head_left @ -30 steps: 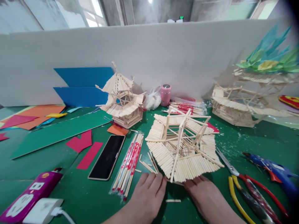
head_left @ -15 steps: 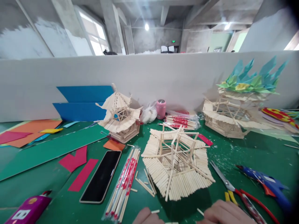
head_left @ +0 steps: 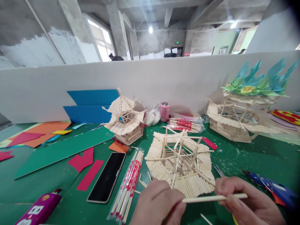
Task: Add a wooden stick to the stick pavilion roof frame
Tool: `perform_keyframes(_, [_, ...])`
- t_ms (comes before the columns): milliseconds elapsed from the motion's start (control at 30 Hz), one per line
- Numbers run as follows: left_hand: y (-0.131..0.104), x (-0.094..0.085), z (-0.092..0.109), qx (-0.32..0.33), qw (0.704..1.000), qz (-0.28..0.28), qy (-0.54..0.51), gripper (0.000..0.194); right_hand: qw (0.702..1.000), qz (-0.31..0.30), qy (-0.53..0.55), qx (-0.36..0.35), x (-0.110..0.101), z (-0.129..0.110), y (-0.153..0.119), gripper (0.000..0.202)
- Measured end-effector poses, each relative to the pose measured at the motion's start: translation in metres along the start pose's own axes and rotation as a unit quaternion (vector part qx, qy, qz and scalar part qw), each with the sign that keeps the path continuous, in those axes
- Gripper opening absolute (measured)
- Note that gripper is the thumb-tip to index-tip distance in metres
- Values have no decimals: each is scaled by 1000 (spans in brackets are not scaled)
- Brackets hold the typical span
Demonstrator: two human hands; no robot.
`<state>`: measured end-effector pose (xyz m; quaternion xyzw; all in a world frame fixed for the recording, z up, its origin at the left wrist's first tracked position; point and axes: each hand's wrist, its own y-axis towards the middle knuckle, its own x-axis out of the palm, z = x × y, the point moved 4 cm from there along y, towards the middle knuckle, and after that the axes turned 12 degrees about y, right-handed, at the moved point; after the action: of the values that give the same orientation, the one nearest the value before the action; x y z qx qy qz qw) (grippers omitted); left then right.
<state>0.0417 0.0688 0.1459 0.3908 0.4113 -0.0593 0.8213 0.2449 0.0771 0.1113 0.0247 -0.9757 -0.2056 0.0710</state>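
Observation:
A pale wooden stick [head_left: 206, 199] spans the gap between my two hands, lying nearly level. My left hand [head_left: 156, 203] is closed, its thumb and fingertips pinching the stick's left end. Near the other end, my right hand [head_left: 248, 200] pinches it between thumb and fingers, and a short length sticks out beyond. Just behind the hands stands an unfinished-looking stick pavilion model [head_left: 193, 184] with a slatted roof and an open upper frame. My left hand overlaps its front edge in view. A loose stick piece [head_left: 206, 219] lies on the table below.
Scissors [head_left: 219, 171] lie mostly hidden behind my right hand, with a blue glue gun [head_left: 269, 184] farther right. Left are packaged sticks [head_left: 127, 184], a phone [head_left: 106, 178] and a purple tool [head_left: 38, 207]. Behind stand a roofed stick pavilion [head_left: 124, 122] and a paper-topped model [head_left: 234, 125].
Both hands have risen from the bottom edge into fuller view, with the stick now held up between them. The camera view has shifted slightly left.

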Motion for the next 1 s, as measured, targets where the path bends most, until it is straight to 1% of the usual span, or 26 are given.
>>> perform_keyframes(67, [5, 1, -4, -45, 998, -34, -33, 10, 999, -10, 37, 32, -3, 10, 4, 9])
perform_keyframes(167, [8, 3, -10, -101, 992, -45, -57, 11, 994, 17, 90, 58, -6, 20, 6, 15])
perform_keyframes(233, [8, 5, -12, -125, 989, -45, -64, 13, 994, 25, 89, 55, -6, 23, 6, 17])
perform_keyframes(267, [7, 5, -12, -131, 988, -45, -68, 14, 996, 26, 67, 46, -7, 23, 6, 16])
perform_keyframes(333, [7, 6, -12, -136, 987, -42, -76, 14, 999, 47, -19, 16, -11, 21, 6, 12])
perform_keyframes(400, [8, 5, -12, -137, 986, -39, -81, 13, 987, 76, -133, -46, -17, 14, 7, 11])
perform_keyframes(433, [9, 4, -12, -136, 987, -37, -82, 13, 975, 71, -189, -92, -19, 9, 9, 12])
perform_keyframes(467, [10, 4, -13, -136, 987, -37, -81, 13, 960, 49, -240, -139, -19, 3, 11, 12])
perform_keyframes(533, [12, 5, -13, -133, 987, -41, -78, 13, 919, -26, -325, -220, -15, -6, 16, 15])
perform_keyframes(567, [12, 6, -13, -130, 988, -43, -77, 13, 898, -60, -362, -243, -13, -10, 19, 18])
perform_keyframes(633, [14, 8, -13, -121, 989, -46, -75, 14, 861, -105, -419, -268, -8, -15, 23, 21])
perform_keyframes(700, [14, 10, -13, -112, 990, -50, -74, 13, 834, -143, -446, -290, 0, -18, 25, 22])
perform_keyframes(767, [15, 11, -12, -107, 990, -55, -73, 13, 824, -168, -451, -299, 8, -20, 26, 23])
perform_keyframes(900, [17, 10, -11, -115, 990, -51, -69, 13, 830, -175, -430, -310, 17, -21, 30, 22])
perform_keyframes(1000, [17, 11, -14, -122, 989, -52, -58, 14, 831, -194, -428, -299, 19, -18, 35, 20])
